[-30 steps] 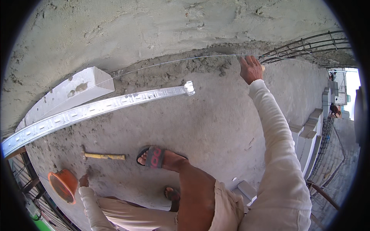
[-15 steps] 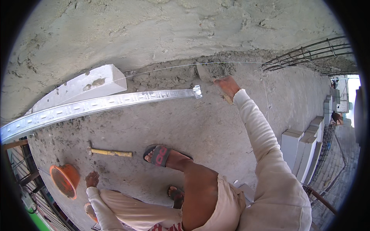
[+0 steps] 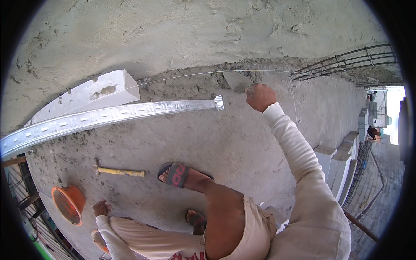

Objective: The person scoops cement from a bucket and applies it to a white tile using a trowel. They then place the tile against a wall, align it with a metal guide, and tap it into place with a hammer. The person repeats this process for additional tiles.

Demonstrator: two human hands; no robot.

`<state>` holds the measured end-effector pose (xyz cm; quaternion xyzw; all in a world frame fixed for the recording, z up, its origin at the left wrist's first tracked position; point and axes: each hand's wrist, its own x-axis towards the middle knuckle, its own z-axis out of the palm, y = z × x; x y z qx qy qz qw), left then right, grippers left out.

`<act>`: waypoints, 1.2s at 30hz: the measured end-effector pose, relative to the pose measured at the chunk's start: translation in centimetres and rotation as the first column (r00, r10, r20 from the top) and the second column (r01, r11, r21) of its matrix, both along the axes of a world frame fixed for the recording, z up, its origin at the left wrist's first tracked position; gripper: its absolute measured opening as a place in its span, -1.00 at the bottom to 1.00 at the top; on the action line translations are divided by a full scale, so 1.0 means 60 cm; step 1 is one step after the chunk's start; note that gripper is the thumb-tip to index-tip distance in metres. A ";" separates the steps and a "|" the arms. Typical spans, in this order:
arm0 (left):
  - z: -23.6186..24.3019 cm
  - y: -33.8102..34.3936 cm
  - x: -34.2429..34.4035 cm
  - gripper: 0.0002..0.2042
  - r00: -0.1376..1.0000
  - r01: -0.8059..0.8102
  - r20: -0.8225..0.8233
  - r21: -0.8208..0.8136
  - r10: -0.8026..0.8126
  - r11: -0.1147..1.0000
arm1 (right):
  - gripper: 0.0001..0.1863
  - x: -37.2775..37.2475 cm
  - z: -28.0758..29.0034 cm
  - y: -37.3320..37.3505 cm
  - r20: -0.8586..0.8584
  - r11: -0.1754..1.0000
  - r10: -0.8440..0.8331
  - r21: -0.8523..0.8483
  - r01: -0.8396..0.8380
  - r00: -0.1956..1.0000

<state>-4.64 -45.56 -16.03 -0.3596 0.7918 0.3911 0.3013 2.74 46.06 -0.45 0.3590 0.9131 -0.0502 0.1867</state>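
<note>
Trowel [image 3: 236, 81] juts out from the right hand [image 3: 260, 97], its grey blade pointing away from the body and to the left of that hand. Its long axis slants from the knuckles toward the rough strip of mortar [image 3: 182, 84], which lies beyond the hand and stretches to its left; whether the blade presses into the mortar or only hovers over it, I cannot tell. Fingers of the right hand are curled into a fist around the handle, which they hide.

A thin string [image 3: 195, 73] passes just beyond the right hand, close by the blade's far edge, running left to a white block [image 3: 86, 97] and right toward a cage of steel bars [image 3: 346, 63]. Left of the right hand, a shiny metal channel [image 3: 112, 113] lies lengthwise alongside the block, its near end turned toward the trowel.

The left hand [image 3: 102, 208] is low over the floor, well apart from the right; its fingers look bent, but I cannot tell whether they pinch anything. An orange bucket [image 3: 71, 204] is just to its left, tilted, its mouth facing away from the hand. Farther out from that hand lies a hammer [image 3: 119, 171], its yellow handle pointing right, toward a sandalled foot [image 3: 177, 174] between both hands.
</note>
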 end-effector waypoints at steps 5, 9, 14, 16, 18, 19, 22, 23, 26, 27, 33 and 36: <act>0.055 0.113 -0.017 -0.58 0.981 0.185 -0.009 -0.267 -0.194 0.946 | -0.56 0.018 -0.031 0.026 0.024 0.998 0.008 0.058 -0.009 1.000; 0.051 0.107 -0.002 -0.51 0.979 0.176 -0.049 -0.284 -0.197 0.943 | -0.57 0.041 -0.009 0.055 0.000 0.993 -0.008 0.118 0.008 1.000; 0.024 0.057 0.015 -0.52 0.980 0.145 -0.089 -0.294 -0.178 0.945 | -0.61 0.000 -0.001 -0.014 0.006 0.980 0.147 0.138 -0.147 0.989; 0.021 0.069 -0.004 -0.53 0.975 0.174 -0.089 -0.256 -0.202 0.951 | -0.63 -0.015 -0.009 -0.012 0.070 0.965 0.214 0.137 -0.222 0.974; 0.023 0.069 -0.019 -0.54 0.951 0.255 -0.121 -0.213 -0.284 0.943 | -0.68 -0.014 0.013 -0.015 -0.007 0.973 0.153 0.177 -0.149 0.988; 0.027 0.071 -0.014 -0.54 0.956 0.239 -0.117 -0.224 -0.270 0.945 | -0.70 -0.010 0.022 -0.018 -0.039 0.975 0.119 0.196 -0.109 0.992; 0.018 0.067 -0.008 -0.56 0.954 0.242 -0.121 -0.236 -0.275 0.941 | -0.75 -0.024 0.008 -0.024 0.190 0.942 0.288 0.120 -0.314 0.938; 0.010 0.064 -0.009 -0.56 0.944 0.270 -0.125 -0.232 -0.304 0.934 | -0.76 -0.018 0.017 -0.020 0.146 0.946 0.257 0.165 -0.280 0.955; 0.014 0.011 0.006 -0.56 0.886 0.387 -0.169 -0.241 -0.431 0.890 | -0.77 -0.024 0.021 -0.038 0.082 0.934 0.274 0.214 -0.285 0.958; 0.006 0.012 0.002 -0.56 0.875 0.411 -0.176 -0.226 -0.452 0.883 | -0.77 -0.029 0.012 -0.044 0.131 0.916 0.309 0.225 -0.332 0.942; 0.011 0.061 0.000 -0.56 0.938 0.288 -0.151 -0.164 -0.313 0.943 | -0.77 -0.015 0.005 -0.039 0.077 0.907 0.267 0.318 -0.277 0.961; 0.020 0.076 0.006 -0.57 0.948 0.296 -0.075 -0.149 -0.309 0.944 | -0.74 -0.007 -0.025 -0.029 0.106 0.853 0.343 0.380 -0.357 0.933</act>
